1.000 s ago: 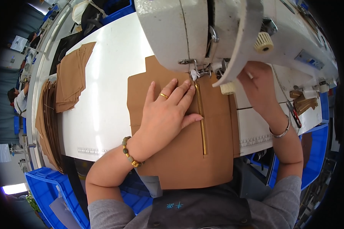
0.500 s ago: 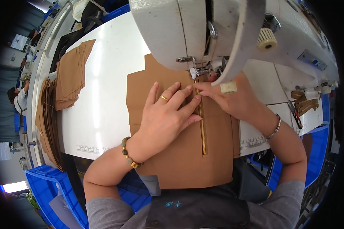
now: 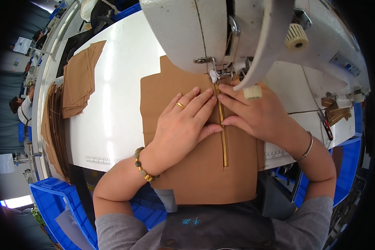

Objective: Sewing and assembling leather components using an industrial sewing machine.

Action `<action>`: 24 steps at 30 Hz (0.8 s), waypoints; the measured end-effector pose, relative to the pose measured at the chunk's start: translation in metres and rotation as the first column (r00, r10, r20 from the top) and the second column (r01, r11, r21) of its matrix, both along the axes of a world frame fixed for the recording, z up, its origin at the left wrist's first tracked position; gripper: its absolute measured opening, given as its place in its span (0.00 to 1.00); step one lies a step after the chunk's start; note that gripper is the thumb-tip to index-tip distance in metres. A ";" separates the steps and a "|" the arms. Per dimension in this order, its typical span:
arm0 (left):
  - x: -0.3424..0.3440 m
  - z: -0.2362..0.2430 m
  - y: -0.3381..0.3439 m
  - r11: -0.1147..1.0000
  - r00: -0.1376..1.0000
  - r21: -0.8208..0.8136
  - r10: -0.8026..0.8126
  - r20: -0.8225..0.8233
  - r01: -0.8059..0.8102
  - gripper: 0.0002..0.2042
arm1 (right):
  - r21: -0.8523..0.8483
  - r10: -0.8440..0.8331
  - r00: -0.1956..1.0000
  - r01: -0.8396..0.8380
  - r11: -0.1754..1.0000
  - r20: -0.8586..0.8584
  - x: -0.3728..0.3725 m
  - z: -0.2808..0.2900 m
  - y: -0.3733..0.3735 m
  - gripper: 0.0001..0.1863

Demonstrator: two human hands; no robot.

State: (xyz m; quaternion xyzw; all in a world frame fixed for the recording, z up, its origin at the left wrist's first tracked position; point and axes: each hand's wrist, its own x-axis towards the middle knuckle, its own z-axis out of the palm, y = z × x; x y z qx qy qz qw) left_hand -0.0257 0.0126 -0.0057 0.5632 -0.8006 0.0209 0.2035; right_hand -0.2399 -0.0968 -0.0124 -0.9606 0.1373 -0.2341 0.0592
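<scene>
A large brown fabric panel point(image 3: 196, 179) lies under the head of a white sewing machine point(image 3: 179, 33) and hangs over the table's near edge. A gold-toothed zipper point(image 3: 225, 150) runs lengthwise in a slot in it, its far end close to the presser foot point(image 3: 223, 75). My left hand point(image 3: 185, 118) rests flat on the panel left of the zipper, fingers stretched out and thumb at the teeth. My right hand point(image 3: 254, 109) lies on the right side, fingers spread, fingertips along the zipper. The machine's curved guard partly hides this hand.
Stacked brown pieces point(image 3: 81, 81) lie at the table's left, with a thicker pile point(image 3: 54, 129) beside them at its edge. Red-handled snips point(image 3: 326, 125) and brown scraps point(image 3: 337, 113) sit at the right. Blue crates point(image 3: 58, 200) stand below the table. Other people point(image 3: 24, 106) sit far left.
My right hand's fingers have opened out from a bunched pose near the presser foot and now lie spread along the zipper. My left hand stays flat, its fingers closer together.
</scene>
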 end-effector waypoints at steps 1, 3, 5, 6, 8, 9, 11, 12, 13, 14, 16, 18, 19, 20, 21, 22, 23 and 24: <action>0.000 0.000 0.000 1.000 1.000 0.004 -0.005 0.010 0.005 0.30 | 0.003 -0.001 1.000 0.001 1.000 0.001 0.000 0.000 0.000 0.26; 0.000 0.001 -0.001 1.000 1.000 0.010 -0.010 0.020 0.010 0.30 | -0.022 -0.004 1.000 0.004 1.000 0.014 0.000 -0.002 0.001 0.25; 0.001 0.001 -0.001 1.000 0.999 0.014 -0.009 0.031 0.008 0.30 | -0.030 -0.010 1.000 0.011 1.000 0.015 0.001 -0.003 0.001 0.25; 0.002 0.001 -0.002 1.000 0.999 0.016 -0.010 0.033 0.009 0.30 | -0.029 -0.013 1.000 0.013 0.999 0.018 0.001 -0.004 0.000 0.24; 0.003 0.001 -0.005 1.000 0.999 0.016 -0.001 0.042 0.000 0.30 | -0.032 -0.014 1.000 0.015 0.999 0.011 0.001 -0.004 -0.002 0.23; 0.003 0.000 -0.006 1.000 0.999 0.016 -0.001 0.042 0.000 0.30 | -0.029 -0.011 1.000 0.011 1.000 0.003 0.001 -0.004 -0.003 0.23; 0.003 -0.001 -0.009 1.000 0.998 0.006 0.016 0.055 -0.017 0.30 | -0.020 -0.021 1.000 0.020 1.000 -0.011 0.001 -0.004 -0.005 0.22; 0.004 -0.001 -0.009 1.000 0.998 0.006 0.017 0.054 -0.017 0.30 | -0.009 -0.036 0.999 0.036 0.999 -0.029 0.001 -0.004 -0.005 0.22; 0.004 -0.001 -0.010 1.000 0.999 0.007 0.016 0.050 -0.016 0.29 | -0.011 -0.030 0.999 0.030 0.999 -0.026 0.001 -0.004 -0.006 0.22; 0.004 -0.002 -0.010 1.000 0.999 0.009 0.015 0.047 -0.016 0.29 | -0.015 -0.029 0.999 0.029 0.999 -0.018 0.001 -0.004 -0.006 0.21; 0.004 -0.002 -0.010 1.000 0.999 0.007 0.015 0.048 -0.016 0.29 | -0.018 -0.028 1.000 0.028 0.999 -0.011 0.002 -0.004 -0.005 0.20; 0.005 -0.002 -0.010 1.000 0.999 0.005 0.015 0.049 -0.016 0.30 | -0.035 -0.032 0.999 0.033 0.999 0.022 0.003 -0.003 -0.005 0.20; 0.005 -0.002 -0.010 1.000 0.999 0.006 0.014 0.048 -0.015 0.29 | -0.037 -0.032 0.999 0.033 0.999 0.029 0.003 -0.003 -0.005 0.20; 0.005 -0.002 -0.010 1.000 0.999 0.006 0.014 0.046 -0.014 0.29 | -0.037 -0.032 0.999 0.033 0.999 0.018 0.003 -0.003 -0.005 0.20; 0.005 -0.003 -0.010 1.000 0.999 0.005 0.014 0.045 -0.014 0.29 | -0.037 -0.032 0.999 0.032 0.999 0.006 0.003 -0.003 -0.005 0.20; 0.006 -0.003 -0.011 1.000 0.999 0.004 0.017 0.044 -0.017 0.29 | -0.038 -0.031 0.999 0.032 0.999 0.004 0.003 -0.002 -0.005 0.20; 0.006 -0.003 -0.012 1.000 0.999 0.003 0.020 0.041 -0.020 0.29 | -0.035 -0.032 0.999 0.032 0.999 0.005 0.004 -0.002 -0.006 0.20; 0.006 -0.003 -0.012 1.000 0.999 0.001 0.021 0.036 -0.022 0.29 | -0.031 -0.037 0.999 0.037 0.999 0.002 0.004 -0.002 -0.006 0.20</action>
